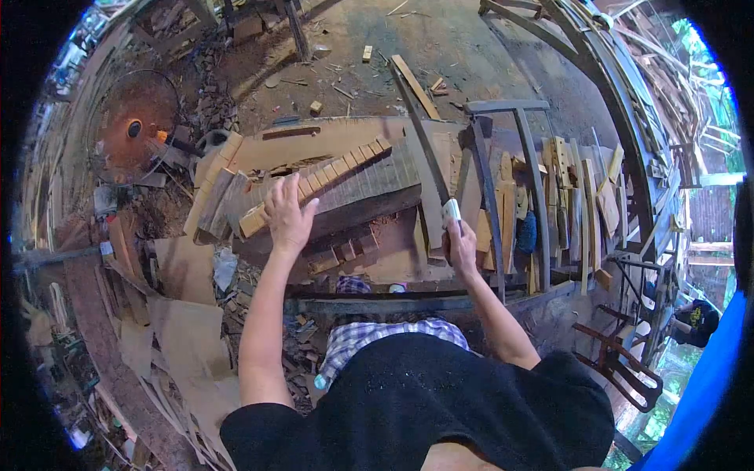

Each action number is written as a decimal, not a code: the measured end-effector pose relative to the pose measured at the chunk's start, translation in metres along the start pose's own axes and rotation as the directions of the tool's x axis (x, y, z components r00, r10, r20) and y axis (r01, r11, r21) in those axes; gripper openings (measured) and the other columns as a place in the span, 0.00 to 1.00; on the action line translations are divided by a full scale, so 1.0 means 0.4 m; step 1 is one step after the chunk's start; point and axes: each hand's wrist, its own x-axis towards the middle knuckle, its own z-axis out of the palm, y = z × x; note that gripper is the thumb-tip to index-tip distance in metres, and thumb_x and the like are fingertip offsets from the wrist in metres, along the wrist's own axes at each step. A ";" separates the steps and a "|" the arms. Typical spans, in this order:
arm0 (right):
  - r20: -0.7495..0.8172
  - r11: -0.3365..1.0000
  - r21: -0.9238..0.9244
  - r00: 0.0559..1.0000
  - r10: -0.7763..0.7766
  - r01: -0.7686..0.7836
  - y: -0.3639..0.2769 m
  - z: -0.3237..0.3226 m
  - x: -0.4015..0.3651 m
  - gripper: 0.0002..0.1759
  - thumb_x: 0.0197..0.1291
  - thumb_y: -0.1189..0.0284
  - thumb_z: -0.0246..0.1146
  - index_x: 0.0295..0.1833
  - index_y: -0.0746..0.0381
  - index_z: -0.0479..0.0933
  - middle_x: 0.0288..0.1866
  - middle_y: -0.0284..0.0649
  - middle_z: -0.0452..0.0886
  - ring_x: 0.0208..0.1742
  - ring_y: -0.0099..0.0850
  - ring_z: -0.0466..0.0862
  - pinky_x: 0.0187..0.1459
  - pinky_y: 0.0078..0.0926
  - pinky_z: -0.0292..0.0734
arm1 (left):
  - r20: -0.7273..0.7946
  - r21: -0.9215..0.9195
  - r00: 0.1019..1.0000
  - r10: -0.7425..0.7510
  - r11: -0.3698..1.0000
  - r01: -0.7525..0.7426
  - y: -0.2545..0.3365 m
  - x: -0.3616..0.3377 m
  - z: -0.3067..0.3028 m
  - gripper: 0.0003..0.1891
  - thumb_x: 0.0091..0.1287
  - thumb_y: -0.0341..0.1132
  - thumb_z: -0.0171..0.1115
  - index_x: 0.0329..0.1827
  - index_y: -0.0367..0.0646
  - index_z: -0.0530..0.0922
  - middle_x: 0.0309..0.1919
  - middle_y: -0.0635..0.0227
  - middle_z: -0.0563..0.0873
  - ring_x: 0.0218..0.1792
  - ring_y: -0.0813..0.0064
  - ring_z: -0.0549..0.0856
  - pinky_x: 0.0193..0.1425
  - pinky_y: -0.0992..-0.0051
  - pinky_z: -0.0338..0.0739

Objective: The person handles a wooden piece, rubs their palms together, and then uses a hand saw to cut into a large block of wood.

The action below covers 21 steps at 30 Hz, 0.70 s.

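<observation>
My right hand [462,245] is wrapped round the pale handle of a handsaw [428,149], whose long dark blade points away from me and tapers to the far end. My left hand [289,216] has its fingers spread over the near left part of a light wooden strip [345,163] cut with a row of notches. The strip lies slantwise along a thick dark timber block [349,200]. Below that block sits a short notched piece of wood [345,251]. The saw blade stands to the right of the block, apart from my left hand.
An orange-centred fan [135,128] stands at the left. To the right, a dark wooden frame [526,165] rises beside many upright planks [585,212]. Offcuts lie on the dirt floor [345,47] beyond the bench. A person [697,320] is at the far right.
</observation>
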 end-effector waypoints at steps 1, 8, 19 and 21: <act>0.025 1.000 0.004 1.000 0.011 -0.011 0.009 -0.001 -0.012 0.23 0.70 0.51 0.54 0.33 0.61 0.72 0.18 0.27 0.68 0.18 0.17 0.66 0.20 0.20 0.61 | 0.021 0.019 1.000 -0.013 1.000 0.012 -0.010 0.011 0.007 0.36 0.61 0.51 0.65 0.71 0.52 0.64 0.67 0.59 0.65 0.68 0.54 0.62 0.67 0.46 0.56; 0.172 0.998 -0.059 0.985 0.005 0.006 -0.036 0.025 -0.082 0.27 0.67 0.47 0.54 0.37 0.64 0.74 0.19 0.30 0.71 0.21 0.20 0.71 0.24 0.22 0.67 | -0.123 0.014 0.985 0.122 0.992 -0.122 0.095 0.111 0.103 0.25 0.63 0.54 0.62 0.59 0.53 0.76 0.54 0.65 0.76 0.59 0.60 0.71 0.60 0.56 0.61; 0.220 0.990 -0.125 0.975 -0.032 0.061 -0.054 0.056 -0.067 0.25 0.67 0.51 0.56 0.34 0.64 0.73 0.17 0.32 0.72 0.21 0.21 0.74 0.24 0.24 0.69 | -0.184 -0.106 0.978 -0.093 0.992 0.074 0.179 0.137 0.175 0.11 0.58 0.47 0.62 0.41 0.57 0.80 0.43 0.70 0.78 0.49 0.61 0.75 0.52 0.56 0.65; 0.220 0.994 -0.104 0.975 -0.015 0.039 -0.048 0.060 -0.065 0.25 0.67 0.51 0.56 0.33 0.64 0.73 0.17 0.32 0.72 0.20 0.21 0.74 0.24 0.24 0.69 | -0.163 -0.109 0.980 -0.112 0.989 0.095 0.186 0.139 0.175 0.11 0.59 0.47 0.62 0.41 0.56 0.80 0.43 0.70 0.78 0.50 0.61 0.75 0.53 0.56 0.65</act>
